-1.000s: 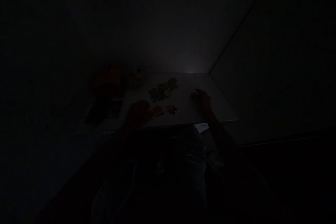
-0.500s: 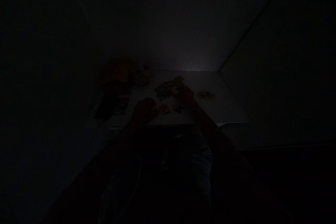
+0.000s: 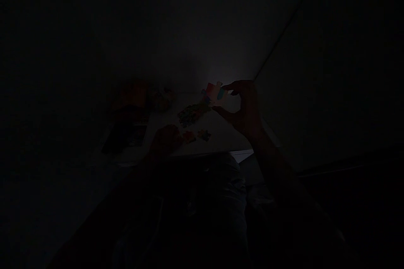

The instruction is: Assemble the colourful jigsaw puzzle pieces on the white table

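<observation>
Although the counter [image 3: 222,130] lies in near darkness, the right hand [image 3: 248,111] visibly pinches a raised puzzle piece [image 3: 213,93] between its fingers; the left hand's [image 3: 167,136] closure cannot be determined. Presumably light and stiff, the piece should be held by opposite edges, sparing its tabs [image 3: 219,84].

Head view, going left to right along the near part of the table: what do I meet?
Dark object → left hand → reddish puzzle piece → multicoloured puzzle piece → right hand, raised.
</observation>
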Motion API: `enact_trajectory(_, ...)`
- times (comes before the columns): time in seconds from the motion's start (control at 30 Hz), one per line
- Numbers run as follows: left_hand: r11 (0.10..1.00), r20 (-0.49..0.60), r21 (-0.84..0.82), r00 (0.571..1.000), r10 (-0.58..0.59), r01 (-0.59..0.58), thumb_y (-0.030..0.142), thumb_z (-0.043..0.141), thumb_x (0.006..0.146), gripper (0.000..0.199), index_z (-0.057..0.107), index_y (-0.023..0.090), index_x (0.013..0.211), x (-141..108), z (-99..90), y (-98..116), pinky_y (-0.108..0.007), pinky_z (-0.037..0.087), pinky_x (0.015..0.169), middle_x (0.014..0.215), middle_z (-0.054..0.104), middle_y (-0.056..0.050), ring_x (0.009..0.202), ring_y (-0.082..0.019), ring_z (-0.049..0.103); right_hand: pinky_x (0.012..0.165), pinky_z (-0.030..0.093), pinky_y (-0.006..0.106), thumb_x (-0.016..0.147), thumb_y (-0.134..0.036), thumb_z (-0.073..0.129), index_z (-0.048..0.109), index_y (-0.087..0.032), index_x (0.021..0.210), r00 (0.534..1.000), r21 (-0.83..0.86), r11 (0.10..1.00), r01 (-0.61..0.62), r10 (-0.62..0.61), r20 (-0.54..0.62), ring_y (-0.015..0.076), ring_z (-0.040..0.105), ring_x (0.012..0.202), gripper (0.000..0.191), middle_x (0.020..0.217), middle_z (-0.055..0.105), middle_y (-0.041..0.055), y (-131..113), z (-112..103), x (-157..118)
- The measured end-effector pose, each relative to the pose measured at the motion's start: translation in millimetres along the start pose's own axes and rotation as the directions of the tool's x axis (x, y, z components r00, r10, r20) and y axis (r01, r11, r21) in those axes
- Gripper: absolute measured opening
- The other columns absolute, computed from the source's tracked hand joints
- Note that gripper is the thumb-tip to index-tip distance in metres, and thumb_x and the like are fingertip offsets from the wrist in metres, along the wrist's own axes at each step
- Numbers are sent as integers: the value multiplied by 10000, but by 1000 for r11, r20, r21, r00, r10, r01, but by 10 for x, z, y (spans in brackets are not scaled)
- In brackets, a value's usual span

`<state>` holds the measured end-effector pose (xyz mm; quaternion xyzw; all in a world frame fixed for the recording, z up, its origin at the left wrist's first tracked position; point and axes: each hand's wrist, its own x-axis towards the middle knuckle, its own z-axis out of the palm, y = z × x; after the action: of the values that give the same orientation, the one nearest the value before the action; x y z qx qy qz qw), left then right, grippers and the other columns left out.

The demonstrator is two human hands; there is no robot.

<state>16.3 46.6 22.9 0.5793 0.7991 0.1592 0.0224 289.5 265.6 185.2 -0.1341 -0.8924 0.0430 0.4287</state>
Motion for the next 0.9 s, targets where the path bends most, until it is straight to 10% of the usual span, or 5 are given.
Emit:
enact_trajectory(0.33, 998, -15, 63, 1000, 19, -18, 394, 689, 1224, 204, 804, 226, 1236, 43, 118, -60, -495, 587, 1105, 1413, 830, -185, 1327, -383, 786, 1137, 696, 789, 1116, -753, 882, 756, -461, 1670, 1000, 36, 999, 0, 1, -25, 459, 792, 1291, 638, 1502, 798, 127, 174, -218, -231)
enact_trajectory(0.67, 999, 24, 32, 1000, 12, -13, 408, 708, 1197, 214, 796, 246, 1306, 26, 57, -30, -491, 577, 1143, 1460, 833, -180, 1401, -387, 760, 1055, 736, 765, 1004, -779, 946, 855, -379, 1265, 893, 125, 916, -380, 329, 306, 444, 891, 1145, 486, 1345, 912, 122, 202, 1019, -1156)
enact_trajectory(0.9, 1000, 24, -14, 1000, -9, 10, 445, 737, 1184, 244, 780, 253, 1328, -7, 39, -35, -509, 582, 1143, 1456, 819, -180, 1361, -389, 768, 994, 758, 606, 1087, -685, 877, 848, -283, 1297, 806, 98, 832, -545, 489, 334, 399, 888, 1171, 454, 1292, 915, 169, 343, 1605, -769)
